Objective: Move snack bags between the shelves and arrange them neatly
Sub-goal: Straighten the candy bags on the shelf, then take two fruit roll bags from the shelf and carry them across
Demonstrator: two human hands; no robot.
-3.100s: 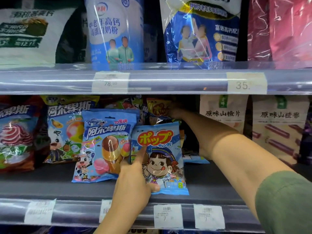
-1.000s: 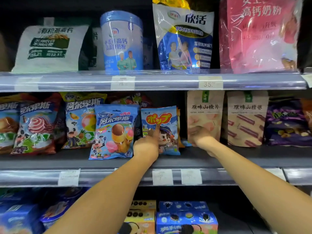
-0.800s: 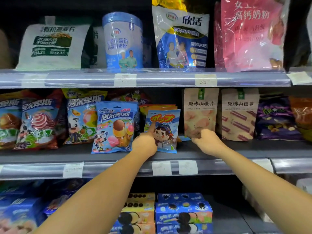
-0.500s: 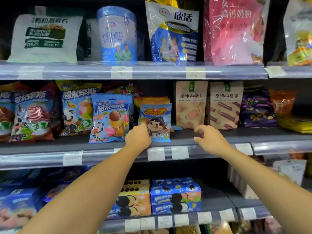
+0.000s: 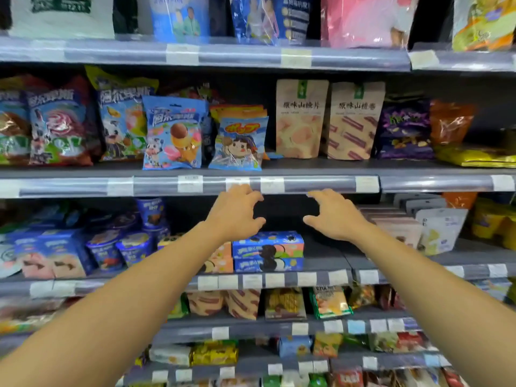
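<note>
Both hands have come off the candy shelf point(image 5: 335, 166) since half a second ago. The left hand point(image 5: 234, 213), which then touched the small blue candy bag point(image 5: 237, 143), now hangs in mid-frame just below the price rail point(image 5: 321, 184), fingers spread and loosely bent, holding nothing. The right hand point(image 5: 333, 216) is level with it to the right, a dark gap between them, its fingers likewise apart and empty. The small blue candy bag stands upright at the centre of the frame near the shelf's front edge, just right of the larger blue lollipop bag point(image 5: 173, 132) and in front of the orange bags point(image 5: 237, 110). The tan pouches point(image 5: 301, 118) stand to its right. The view has pulled back: cookie boxes point(image 5: 268, 251) and lower shelves now show under the hands
</note>
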